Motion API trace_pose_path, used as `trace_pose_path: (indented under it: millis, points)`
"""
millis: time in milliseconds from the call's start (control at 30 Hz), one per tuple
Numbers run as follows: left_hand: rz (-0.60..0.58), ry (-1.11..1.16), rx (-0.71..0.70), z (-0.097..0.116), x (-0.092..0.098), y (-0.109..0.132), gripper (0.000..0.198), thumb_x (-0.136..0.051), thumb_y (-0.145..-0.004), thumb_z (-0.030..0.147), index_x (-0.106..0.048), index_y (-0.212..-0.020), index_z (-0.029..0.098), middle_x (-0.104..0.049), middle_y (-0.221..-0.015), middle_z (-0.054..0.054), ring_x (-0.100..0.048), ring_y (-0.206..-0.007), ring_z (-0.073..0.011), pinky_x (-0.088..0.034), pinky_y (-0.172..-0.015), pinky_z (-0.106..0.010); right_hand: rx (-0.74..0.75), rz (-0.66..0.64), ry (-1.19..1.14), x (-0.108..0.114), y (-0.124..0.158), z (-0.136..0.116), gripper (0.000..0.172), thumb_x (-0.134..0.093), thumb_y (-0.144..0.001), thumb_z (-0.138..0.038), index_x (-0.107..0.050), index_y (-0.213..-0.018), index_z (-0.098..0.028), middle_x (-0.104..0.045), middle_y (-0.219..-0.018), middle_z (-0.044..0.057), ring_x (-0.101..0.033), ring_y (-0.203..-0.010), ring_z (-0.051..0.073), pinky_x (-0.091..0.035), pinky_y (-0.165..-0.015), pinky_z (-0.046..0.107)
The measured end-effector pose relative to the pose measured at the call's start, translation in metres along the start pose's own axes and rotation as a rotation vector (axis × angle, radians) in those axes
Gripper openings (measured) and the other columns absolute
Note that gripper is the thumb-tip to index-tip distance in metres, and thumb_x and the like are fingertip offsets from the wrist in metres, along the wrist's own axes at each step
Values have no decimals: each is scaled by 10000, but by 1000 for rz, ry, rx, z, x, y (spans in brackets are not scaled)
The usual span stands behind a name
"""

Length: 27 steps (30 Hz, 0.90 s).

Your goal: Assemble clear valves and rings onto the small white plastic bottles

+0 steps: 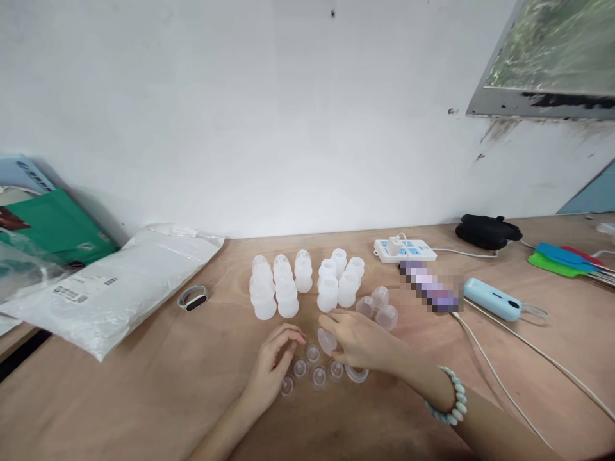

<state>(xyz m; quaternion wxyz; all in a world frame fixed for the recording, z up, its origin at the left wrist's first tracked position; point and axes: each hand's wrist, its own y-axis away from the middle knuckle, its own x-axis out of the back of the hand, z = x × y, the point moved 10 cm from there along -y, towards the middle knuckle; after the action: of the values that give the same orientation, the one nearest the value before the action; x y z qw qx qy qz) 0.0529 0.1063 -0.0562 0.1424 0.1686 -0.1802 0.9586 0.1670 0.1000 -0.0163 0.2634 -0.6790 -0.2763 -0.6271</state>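
Observation:
My right hand grips a translucent domed cap between thumb and fingers, just in front of the open bottles. My left hand is beside it with fingers slightly bent and thumb apart, holding nothing that I can see. Several small clear round pieces with raised tips lie under and between the hands. A clear ring sits partly below my right hand. Behind, several white bottles without caps stand upright. To their left are several capped white bottles. Three clear domed caps rest right of the open bottles.
A white plastic mailer bag and a grey wristband lie at left. Toward the right are a power strip, a blurred-out phone, a light-blue device, cables, a black case and coloured spatulas.

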Motion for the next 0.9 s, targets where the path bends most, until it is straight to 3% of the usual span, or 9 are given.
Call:
trace_pose_path:
  millis: [133, 267, 467, 667, 900]
  points:
    - [25, 10, 30, -3, 2, -1, 222, -465, -962, 271, -647, -853, 204, -671, -958, -73, -639, -930, -237, -476, -839, -334, 62, 11, -42, 6, -6, -17, 197, -655, -851, -133, -582, -1032, -162, -653, -966, 54, -623, -895, 209, -442, -680, 285]
    - [58, 4, 67, -10, 6, 0, 189, -480, -947, 282, -635, -868, 207, -679, -925, -62, -635, -894, -238, -477, -823, -340, 113, 0, -44, -3, -13, -26, 283, -727, -843, -187, -607, -1098, -161, -640, -1007, 74, -618, -940, 227, -466, -737, 304]
    - [90, -22, 131, -25, 9, 2, 144, -499, -904, 267, -627, -919, 202, -683, -931, -66, -632, -910, -253, -471, -823, -365, 134, -15, -63, -12, -19, -22, 412, -817, -778, -273, -630, -1109, -115, -656, -1013, 102, -600, -985, 268, -481, -788, 339]
    - [-6, -19, 140, -28, 0, -2, 172, -549, -831, 192, -616, -989, 198, -693, -985, -69, -644, -963, -247, -481, -886, -381, 133, 5, -114, -6, -18, -16, 66, -662, -892, -165, -649, -952, -140, -653, -967, 67, -585, -944, 216, -455, -807, 314]
    - [-166, -46, 105, -33, -8, -12, 362, -761, -749, 259, -675, -1096, 209, -706, -1145, -98, -606, -1094, -295, -449, -983, -449, 123, 18, -137, -24, -25, -14, 76, -603, -924, -131, -667, -887, -148, -663, -917, 51, -600, -907, 194, -454, -786, 291]
